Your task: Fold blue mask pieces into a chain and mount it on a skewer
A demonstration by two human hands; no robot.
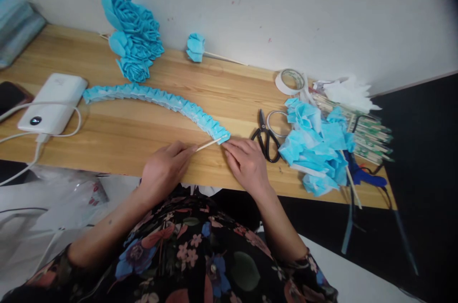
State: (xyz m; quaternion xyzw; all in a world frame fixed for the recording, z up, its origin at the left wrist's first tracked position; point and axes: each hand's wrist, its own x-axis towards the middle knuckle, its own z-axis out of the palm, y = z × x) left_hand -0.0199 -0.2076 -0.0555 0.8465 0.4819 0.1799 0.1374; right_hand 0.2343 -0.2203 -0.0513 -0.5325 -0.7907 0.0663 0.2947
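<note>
A long pleated strip of light blue paper [171, 101] curves across the wooden table. Its right end lies under the tip of a thin wooden stick [209, 144]. My left hand [166, 167] is closed around the lower end of that stick. At the strip's right end, my right hand [247, 162] pinches the paper's edge between thumb and fingers. Just right of this hand lie black-handled scissors [264, 138]. Several finished blue paper roses [134, 38] rest against the wall, and a single blue paper flower on a stick [196, 47] lies farther along.
A white power bank [53, 102] with a cable and a dark phone [12, 98] occupy the left. To the right are a tape roll [289, 82], a pile of crumpled blue paper [318, 145], bundled sticks [372, 136] and a blue-handled tool [370, 178].
</note>
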